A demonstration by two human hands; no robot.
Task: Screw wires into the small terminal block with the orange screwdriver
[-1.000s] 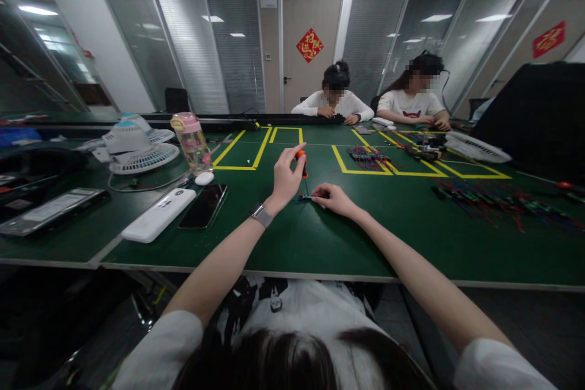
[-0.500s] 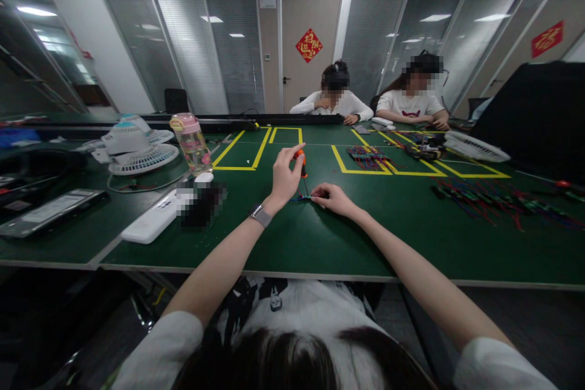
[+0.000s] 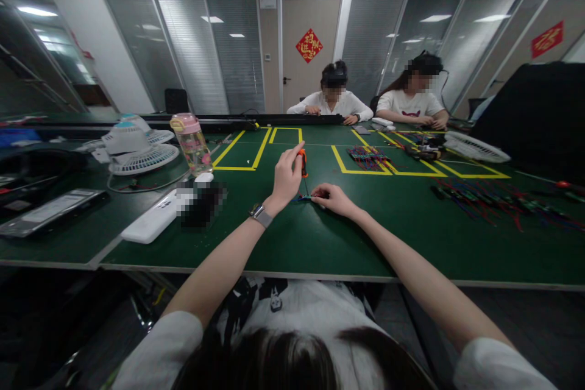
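Observation:
My left hand [image 3: 288, 173] has the orange-and-black handle of a screwdriver [image 3: 304, 164] between thumb and fingers, the fingers fairly straight along it. The thin shaft points down, and its tip meets a small green circuit board [image 3: 307, 197] on the table. Pinched at the board's right end are the fingertips of my right hand [image 3: 333, 198], its side close to the tabletop. Thin red and blue wires show at the board's left, partly behind my left hand. The exact contact point of the tip is too small to make out.
Wired boards lie in a bundle [image 3: 369, 157] and a larger spread [image 3: 498, 198] to the right. Leftward are a white power bank-like case [image 3: 150, 219], a pink-lidded bottle [image 3: 192, 143] and a white fan [image 3: 141, 155]. Yellow tape [image 3: 235, 168] marks the green table. Two people sit opposite.
The fingers of my left hand have straightened and shifted around the screwdriver handle, which has turned slightly. My right hand stays in place. One person opposite has lowered a hand.

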